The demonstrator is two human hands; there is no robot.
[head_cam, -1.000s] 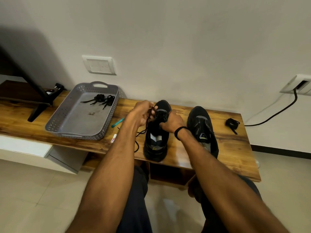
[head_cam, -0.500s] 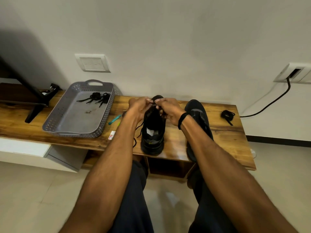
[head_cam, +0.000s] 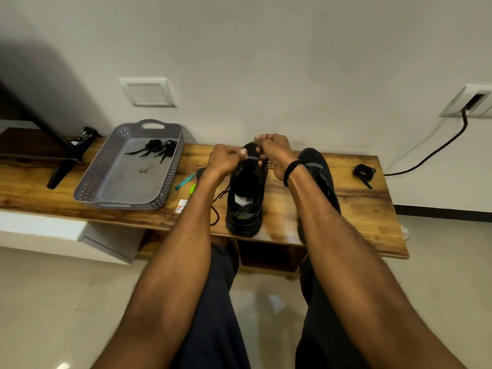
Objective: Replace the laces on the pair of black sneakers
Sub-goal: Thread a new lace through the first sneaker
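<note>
A black sneaker point(head_cam: 246, 195) stands on the wooden bench point(head_cam: 359, 209), heel toward me, with a black lace point(head_cam: 219, 202) trailing off its left side. My left hand point(head_cam: 225, 159) pinches that lace at the shoe's upper eyelets. My right hand point(head_cam: 274, 155), a black band on its wrist, grips the lace's other end just above the toe area. The second black sneaker point(head_cam: 319, 171) lies to the right, partly hidden by my right forearm. A coiled black lace point(head_cam: 363, 173) rests at the bench's right end.
A grey perforated tray point(head_cam: 106, 182) at left holds bundled black laces point(head_cam: 157, 149). A teal tool point(head_cam: 184, 181), a green item point(head_cam: 192, 188) and a small white packet point(head_cam: 181, 209) lie between tray and shoe. A black stand point(head_cam: 66, 161) sits far left; a cable point(head_cam: 431, 153) runs from the wall socket.
Both hands rose from the shoe's tongue toward its toe and drew close together on the lace. The camera view shifted slightly.
</note>
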